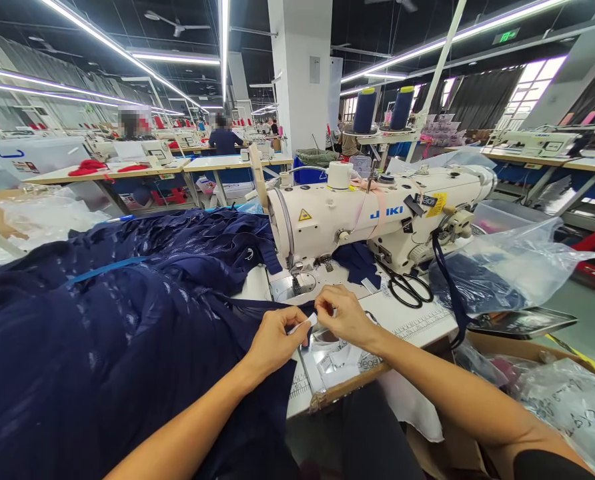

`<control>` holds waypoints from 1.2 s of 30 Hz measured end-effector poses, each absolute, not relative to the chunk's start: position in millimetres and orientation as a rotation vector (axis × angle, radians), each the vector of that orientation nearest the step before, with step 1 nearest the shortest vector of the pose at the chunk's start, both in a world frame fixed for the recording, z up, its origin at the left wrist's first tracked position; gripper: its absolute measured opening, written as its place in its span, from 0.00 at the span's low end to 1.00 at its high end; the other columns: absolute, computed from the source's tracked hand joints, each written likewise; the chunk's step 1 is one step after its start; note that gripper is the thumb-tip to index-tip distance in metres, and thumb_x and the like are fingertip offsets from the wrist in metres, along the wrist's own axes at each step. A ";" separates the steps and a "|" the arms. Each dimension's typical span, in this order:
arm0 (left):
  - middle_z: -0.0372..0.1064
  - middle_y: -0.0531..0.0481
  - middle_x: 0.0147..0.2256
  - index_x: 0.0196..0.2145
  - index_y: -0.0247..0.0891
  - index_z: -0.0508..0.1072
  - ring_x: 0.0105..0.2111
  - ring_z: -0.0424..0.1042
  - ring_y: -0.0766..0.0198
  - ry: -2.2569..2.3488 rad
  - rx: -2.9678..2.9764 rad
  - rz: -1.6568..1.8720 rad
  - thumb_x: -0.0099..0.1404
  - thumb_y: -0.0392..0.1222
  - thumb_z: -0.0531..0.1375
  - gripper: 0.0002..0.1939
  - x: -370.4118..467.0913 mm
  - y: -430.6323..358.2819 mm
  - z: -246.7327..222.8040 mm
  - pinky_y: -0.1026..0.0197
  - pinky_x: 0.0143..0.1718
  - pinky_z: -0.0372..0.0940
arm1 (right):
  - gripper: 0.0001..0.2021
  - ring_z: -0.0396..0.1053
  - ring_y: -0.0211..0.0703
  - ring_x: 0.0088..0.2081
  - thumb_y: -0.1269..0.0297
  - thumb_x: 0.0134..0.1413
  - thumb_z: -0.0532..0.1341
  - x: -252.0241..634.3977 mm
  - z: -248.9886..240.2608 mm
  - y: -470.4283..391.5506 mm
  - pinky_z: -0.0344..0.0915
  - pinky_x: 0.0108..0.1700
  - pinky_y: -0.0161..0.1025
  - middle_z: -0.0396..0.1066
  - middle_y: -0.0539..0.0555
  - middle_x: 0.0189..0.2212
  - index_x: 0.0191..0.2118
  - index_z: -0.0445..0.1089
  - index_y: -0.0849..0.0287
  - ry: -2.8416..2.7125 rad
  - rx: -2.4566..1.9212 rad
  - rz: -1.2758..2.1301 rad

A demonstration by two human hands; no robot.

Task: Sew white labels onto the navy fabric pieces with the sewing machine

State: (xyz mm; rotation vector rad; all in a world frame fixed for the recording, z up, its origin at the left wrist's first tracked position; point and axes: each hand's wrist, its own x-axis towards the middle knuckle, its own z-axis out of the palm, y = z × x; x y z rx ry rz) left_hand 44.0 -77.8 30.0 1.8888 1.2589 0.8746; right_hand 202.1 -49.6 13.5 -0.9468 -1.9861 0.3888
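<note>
Small white fabric label point(312, 320) was above the white ruled tabletop point(427, 324), its long axis slanting up rightward, upper end facing the right hand point(346, 313). The person's left hand point(276, 339) pinched it; right fingertips were together, contents unclear. Heaped navy fabric point(127, 320) crowded the left; rightward, bare tabletop reached black-handled scissors point(397, 274).
</note>
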 end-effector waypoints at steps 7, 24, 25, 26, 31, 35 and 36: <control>0.68 0.53 0.16 0.19 0.36 0.66 0.19 0.64 0.68 1.271 1.844 0.890 0.56 0.41 0.54 0.11 43.4 -75.0 27.6 0.66 0.24 0.56 | 0.06 0.60 0.36 0.25 0.71 0.49 0.54 205.4 13.8 -50.1 0.54 0.35 0.37 0.62 0.47 0.21 0.24 0.61 0.58 -2.015 -0.848 0.448; 0.67 0.53 0.16 0.19 0.36 0.66 0.18 0.62 0.69 1.232 1.720 0.922 0.54 0.44 0.55 0.11 39.6 -71.4 28.5 0.66 0.25 0.56 | 0.08 0.58 0.37 0.24 0.72 0.52 0.52 228.3 18.4 -42.6 0.53 0.33 0.36 0.62 0.49 0.21 0.23 0.59 0.59 -2.048 -1.132 -0.029; 0.67 0.53 0.16 0.20 0.36 0.66 0.18 0.62 0.70 1.216 1.698 0.926 0.54 0.44 0.55 0.11 39.0 -70.3 27.7 0.66 0.25 0.56 | 0.09 0.58 0.37 0.24 0.71 0.52 0.52 231.8 18.7 -41.0 0.53 0.34 0.36 0.62 0.49 0.21 0.22 0.59 0.59 -2.076 -1.158 -0.026; 0.67 0.54 0.16 0.20 0.36 0.66 0.18 0.61 0.70 1.205 1.680 0.931 0.54 0.45 0.55 0.11 38.4 -69.3 27.2 0.66 0.24 0.55 | 0.10 0.58 0.37 0.24 0.70 0.52 0.53 235.1 18.5 -38.7 0.53 0.34 0.37 0.63 0.49 0.21 0.21 0.58 0.59 -2.105 -1.192 -0.036; 0.67 0.54 0.17 0.21 0.35 0.67 0.18 0.62 0.70 1.189 1.655 0.956 0.52 0.45 0.56 0.11 38.0 -63.4 30.2 0.66 0.25 0.55 | 0.08 0.62 0.38 0.25 0.80 0.47 0.53 245.7 17.5 -24.6 0.53 0.33 0.35 0.66 0.48 0.22 0.29 0.64 0.60 -2.216 -1.245 0.112; 0.67 0.54 0.17 0.21 0.35 0.67 0.18 0.62 0.70 1.188 1.658 0.940 0.52 0.46 0.56 0.10 41.9 -56.9 31.4 0.66 0.24 0.54 | 0.04 0.63 0.35 0.27 0.73 0.52 0.56 238.5 22.8 -26.6 0.55 0.39 0.36 0.68 0.49 0.26 0.29 0.65 0.60 -2.241 -0.878 0.110; 0.67 0.53 0.17 0.21 0.35 0.67 0.18 0.61 0.70 1.191 1.660 0.938 0.52 0.46 0.56 0.11 43.5 -55.8 31.1 0.66 0.23 0.54 | 0.04 0.63 0.35 0.27 0.71 0.54 0.55 234.9 24.4 -29.1 0.54 0.40 0.37 0.69 0.50 0.27 0.29 0.65 0.60 -2.234 -0.806 0.042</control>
